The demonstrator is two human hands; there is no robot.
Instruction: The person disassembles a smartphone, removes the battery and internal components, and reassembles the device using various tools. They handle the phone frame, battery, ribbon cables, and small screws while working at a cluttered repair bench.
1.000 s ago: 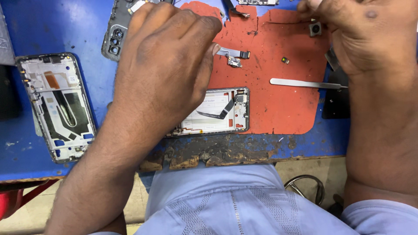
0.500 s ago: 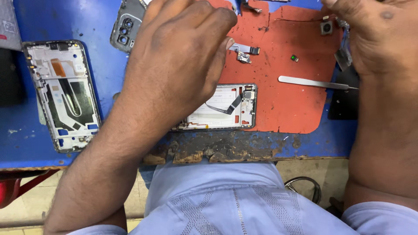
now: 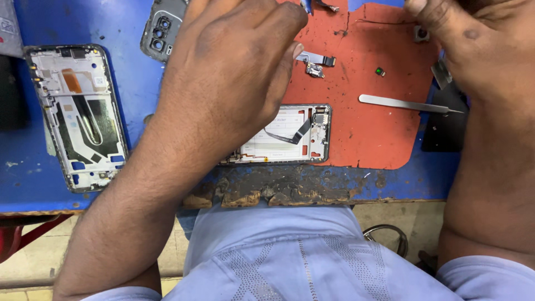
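Red mat point(image 3: 384, 139): lay on the blue bench point(image 3: 134, 61); it carried the opened phone frame point(image 3: 290, 136), loose small parts and steel tweezers point(image 3: 409, 104)

Phone frame place: at the near edge of the red mat, partly under the left hand point(image 3: 234, 83); its left end was hidden by that hand

Phone frame state: back cover was off and the inside was bare; a dark flex ribbon point(image 3: 290, 134) crossed it slantwise, and a small board sat at its right end

Done, as I judge: the opening and part of the stripping; a small connector board point(image 3: 315, 69) with its flat cable and a tiny green part point(image 3: 380, 71) already lay free on the mat

Left, as I judge: the dark flex ribbon and the white inner plate were still in the frame; no part looked put back

Long axis: ran left to right, along the bench edge; the end with the small board pointed to the person's right

Left hand: hovered above the frame with fingers curled loosely downward; whether it pinched anything, I cannot tell

Right hand point(image 3: 479, 50): at the upper right corner, fingers bent together near a small square part point(image 3: 422, 33); its grip was cut by the picture edge, so I cannot tell

Second frame point(image 3: 75, 117): on the blue bench at far left, long axis running away from the person
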